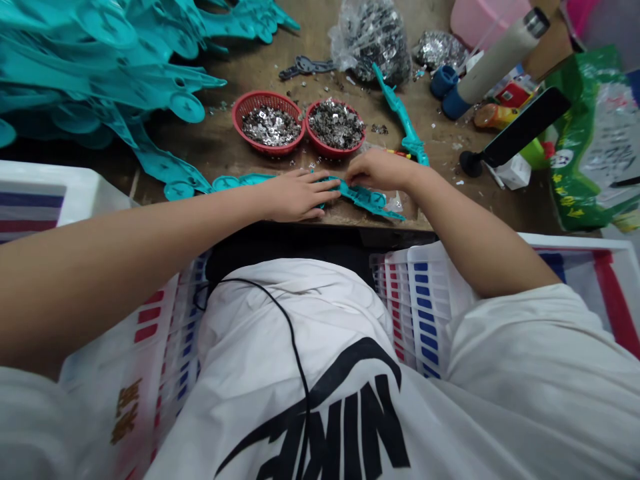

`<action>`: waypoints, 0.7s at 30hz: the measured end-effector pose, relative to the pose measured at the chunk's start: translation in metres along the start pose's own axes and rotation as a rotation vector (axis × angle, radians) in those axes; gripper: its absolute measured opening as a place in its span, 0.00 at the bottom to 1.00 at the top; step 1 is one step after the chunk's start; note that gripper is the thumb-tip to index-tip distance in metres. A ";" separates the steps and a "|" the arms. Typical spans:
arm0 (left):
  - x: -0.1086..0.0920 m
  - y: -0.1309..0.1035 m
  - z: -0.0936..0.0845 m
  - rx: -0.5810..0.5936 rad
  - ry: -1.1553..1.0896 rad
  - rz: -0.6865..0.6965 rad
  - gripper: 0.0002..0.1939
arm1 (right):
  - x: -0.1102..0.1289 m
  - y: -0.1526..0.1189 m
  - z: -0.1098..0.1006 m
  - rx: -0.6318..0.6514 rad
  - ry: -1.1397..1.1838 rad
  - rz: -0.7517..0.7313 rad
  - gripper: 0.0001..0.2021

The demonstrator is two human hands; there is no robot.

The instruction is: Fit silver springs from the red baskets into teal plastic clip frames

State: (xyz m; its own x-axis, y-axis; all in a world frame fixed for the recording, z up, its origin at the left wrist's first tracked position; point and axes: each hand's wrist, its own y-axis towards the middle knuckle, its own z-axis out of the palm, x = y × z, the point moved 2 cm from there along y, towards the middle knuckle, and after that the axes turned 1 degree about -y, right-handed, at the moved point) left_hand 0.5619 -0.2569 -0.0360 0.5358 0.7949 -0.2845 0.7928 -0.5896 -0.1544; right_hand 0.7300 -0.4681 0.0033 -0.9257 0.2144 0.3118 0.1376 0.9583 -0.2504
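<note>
A long teal plastic part (373,199) lies along the front edge of the wooden table. My left hand (303,195) rests flat across its middle, fingers stretched out and slightly apart. Over the part's right half, my right hand (379,169) is closed in a pinch, its fingertips close to the teal surface. Whatever those fingertips hold, if anything, is hidden. Just beyond my hands stand two red baskets, the left one (237,123) and the right one (334,153), both filled with small shiny metal pieces (273,127).
Many teal parts (100,67) are heaped at the left. A single teal piece (400,113) lies behind my right hand. Farther back are a bag of metal pieces (375,40), a bottle (495,60) and a phone on a stand (525,130). Plastic crates (425,307) flank my lap.
</note>
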 end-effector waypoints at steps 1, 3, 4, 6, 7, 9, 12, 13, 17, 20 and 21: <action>0.000 0.000 0.000 0.002 0.005 -0.001 0.37 | 0.000 0.000 0.000 0.006 -0.014 -0.007 0.15; 0.001 0.000 0.001 -0.002 0.008 0.000 0.36 | 0.001 0.001 0.001 0.005 -0.044 -0.036 0.14; 0.001 0.000 0.001 -0.007 0.008 0.002 0.35 | 0.000 0.001 0.001 -0.002 -0.057 -0.062 0.14; 0.000 0.000 0.001 -0.020 0.005 0.011 0.33 | -0.001 0.000 0.001 -0.031 -0.070 -0.125 0.13; 0.000 0.000 0.002 -0.027 0.002 0.017 0.32 | -0.003 -0.001 0.001 -0.052 -0.069 -0.152 0.13; 0.001 0.000 0.003 -0.044 -0.004 0.029 0.29 | -0.008 -0.001 0.003 -0.084 -0.062 -0.183 0.15; 0.003 0.001 0.006 -0.061 0.003 0.039 0.27 | -0.013 0.001 0.007 -0.075 -0.063 -0.175 0.19; 0.003 0.001 0.006 -0.063 0.009 0.042 0.26 | -0.013 0.001 0.008 -0.063 -0.070 -0.170 0.19; 0.003 0.000 0.006 -0.062 0.003 0.050 0.24 | -0.006 0.001 0.007 -0.044 -0.098 -0.136 0.18; 0.007 -0.004 0.006 -0.063 -0.025 0.030 0.23 | -0.002 -0.004 0.000 -0.100 -0.070 -0.092 0.20; 0.010 -0.006 0.006 -0.065 -0.034 0.012 0.23 | -0.001 -0.006 -0.003 -0.130 -0.050 -0.079 0.20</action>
State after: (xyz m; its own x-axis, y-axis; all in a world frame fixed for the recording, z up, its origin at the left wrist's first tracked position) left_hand 0.5606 -0.2461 -0.0432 0.5359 0.7820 -0.3183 0.8043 -0.5875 -0.0890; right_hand 0.7312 -0.4741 0.0068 -0.9512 0.1311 0.2793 0.1053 0.9888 -0.1055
